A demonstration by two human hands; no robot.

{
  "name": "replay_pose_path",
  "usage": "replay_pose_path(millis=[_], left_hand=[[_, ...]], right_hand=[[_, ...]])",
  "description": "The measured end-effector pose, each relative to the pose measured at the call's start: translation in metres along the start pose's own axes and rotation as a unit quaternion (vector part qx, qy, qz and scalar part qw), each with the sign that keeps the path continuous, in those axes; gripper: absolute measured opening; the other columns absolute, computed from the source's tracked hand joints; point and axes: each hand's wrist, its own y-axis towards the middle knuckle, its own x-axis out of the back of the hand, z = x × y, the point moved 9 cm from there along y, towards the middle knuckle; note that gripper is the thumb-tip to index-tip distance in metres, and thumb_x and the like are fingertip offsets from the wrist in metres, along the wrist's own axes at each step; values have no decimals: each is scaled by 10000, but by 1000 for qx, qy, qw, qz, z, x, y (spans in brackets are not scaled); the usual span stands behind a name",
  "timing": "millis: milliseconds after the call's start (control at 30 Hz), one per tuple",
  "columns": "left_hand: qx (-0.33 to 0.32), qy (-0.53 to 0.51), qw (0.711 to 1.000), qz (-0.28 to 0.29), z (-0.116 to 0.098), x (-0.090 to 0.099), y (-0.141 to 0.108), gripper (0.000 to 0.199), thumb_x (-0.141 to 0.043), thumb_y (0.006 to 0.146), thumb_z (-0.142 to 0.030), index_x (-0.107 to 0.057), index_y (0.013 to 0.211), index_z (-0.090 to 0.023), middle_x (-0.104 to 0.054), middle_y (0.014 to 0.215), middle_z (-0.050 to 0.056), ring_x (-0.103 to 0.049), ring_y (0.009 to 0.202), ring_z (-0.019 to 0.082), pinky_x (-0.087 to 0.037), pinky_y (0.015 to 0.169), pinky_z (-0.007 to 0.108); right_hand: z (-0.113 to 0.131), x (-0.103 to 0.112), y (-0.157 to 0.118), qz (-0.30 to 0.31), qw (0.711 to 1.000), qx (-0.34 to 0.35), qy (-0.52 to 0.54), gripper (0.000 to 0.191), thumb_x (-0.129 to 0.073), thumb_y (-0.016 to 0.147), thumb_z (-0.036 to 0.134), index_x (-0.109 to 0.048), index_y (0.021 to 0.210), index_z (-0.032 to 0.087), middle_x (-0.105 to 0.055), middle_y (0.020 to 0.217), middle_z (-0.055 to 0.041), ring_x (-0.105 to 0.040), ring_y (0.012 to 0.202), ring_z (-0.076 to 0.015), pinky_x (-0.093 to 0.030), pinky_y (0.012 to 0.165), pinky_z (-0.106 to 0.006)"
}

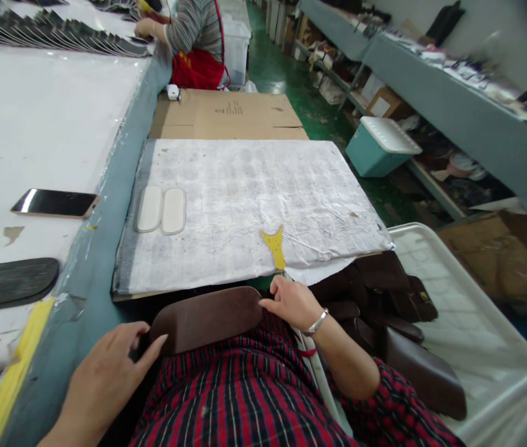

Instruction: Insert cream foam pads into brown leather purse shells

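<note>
A long brown leather piece (210, 320) with rounded ends is held low over the lap, in front of the white-covered board (244, 186). My left hand (109, 372) grips its left end between thumb and fingers. At the right end, my right hand (291, 302) pinches the edge, fingers curled; a bracelet is on the wrist. A yellow forked piece (275, 247) lies on the board's near edge, just beyond my right hand. Two pale oval pieces (161, 210) rest side by side on the board's left part.
Brown leather pieces (424, 366) lie in a white tray (491, 347) at the right. On the left table (49, 124) are a phone (56, 203) and a dark strip (12, 282). A person in a red apron (198, 67) works beyond the cardboard (226, 115).
</note>
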Motion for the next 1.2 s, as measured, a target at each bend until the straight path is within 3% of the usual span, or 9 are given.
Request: replay_pose_path(millis=[133, 267, 367, 433, 500, 567, 700, 867, 1200], left_hand=[[-305, 95, 948, 7, -78, -40, -21, 462, -537, 787, -346, -460, 1229, -237, -514, 1248, 75, -451, 1144, 255, -302, 984, 407], [-385, 90, 909, 129, -85, -76, -41, 499, -487, 829, -314, -361, 1309, -265, -468, 1306, 51, -395, 1212, 252, -268, 1025, 434], [-328, 12, 940, 88, -51, -56, -48, 492, -497, 822, -307, -371, 1297, -281, -490, 1284, 51, -404, 1208, 237, -259, 1044, 442], [-174, -73, 982, -20, -6, -33, -43, 561, -508, 813, -324, -300, 1330, -260, -430, 1328, 77, -366, 1234, 247, -255, 1048, 457], [-12, -192, 977, -89, 39, -27, -45, 667, -490, 814, -397, -169, 1372, -223, -309, 1398, 111, -287, 1277, 261, -268, 1041, 461], [52, -314, 946, -66, 55, -45, -44, 780, -482, 786, -506, -86, 1384, -199, -239, 1425, 133, -250, 1293, 270, -273, 1039, 450], [52, -418, 907, -13, 40, -74, -33, 1054, -586, 611, -646, -39, 1379, -176, -281, 1396, 165, -301, 1264, 299, -252, 1044, 448], [38, -448, 893, -11, 35, -81, -31, 1077, -627, 584, -625, -26, 1371, -200, -254, 1408, 154, -303, 1265, 286, -250, 1047, 433], [-66, -353, 933, 19, 49, -82, -28, 983, -601, 673, -550, -27, 1384, -188, -180, 1432, 165, -211, 1302, 294, -203, 1062, 466]], right_hand=[[41, 11, -11, -144, 980, 132, -28, 482, -487, 832, 352, -388, 1255, 143, -459, 1264, -119, -409, 1160, -210, -332, 946, -346], [78, -28, -23, -97, 946, 282, -128, 526, -472, 840, 338, -328, 1326, 198, -330, 1386, -67, -229, 1287, -222, -170, 1052, -441], [76, -41, -24, -76, 931, 316, -167, 589, -463, 835, 387, -284, 1352, 170, -301, 1399, -89, -220, 1293, -240, -181, 1044, -470], [79, -44, -23, -69, 917, 348, -183, 690, -468, 809, 481, -251, 1364, 133, -277, 1404, -121, -200, 1297, -265, -191, 1037, -486], [89, -47, -22, -56, 902, 383, -192, 795, -462, 772, 573, -236, 1367, 95, -250, 1409, -150, -175, 1301, -286, -193, 1036, -491], [103, -52, -21, -42, 892, 405, -196, 868, -473, 735, 621, -239, 1363, 68, -222, 1415, -170, -154, 1304, -302, -190, 1041, -487], [133, -65, -20, -28, 887, 418, -193, 953, -542, 662, 644, -259, 1353, 51, -209, 1414, -189, -144, 1303, -319, -189, 1050, -471], [157, -81, -19, -7, 892, 409, -194, 977, -539, 646, 660, -266, 1345, 34, -183, 1419, -199, -114, 1306, -337, -157, 1058, -483], [195, -106, -12, -10, 917, 354, -183, 858, -578, 695, 457, -247, 1336, -7, -143, 1420, -226, -71, 1308, -353, -109, 1057, -497]])
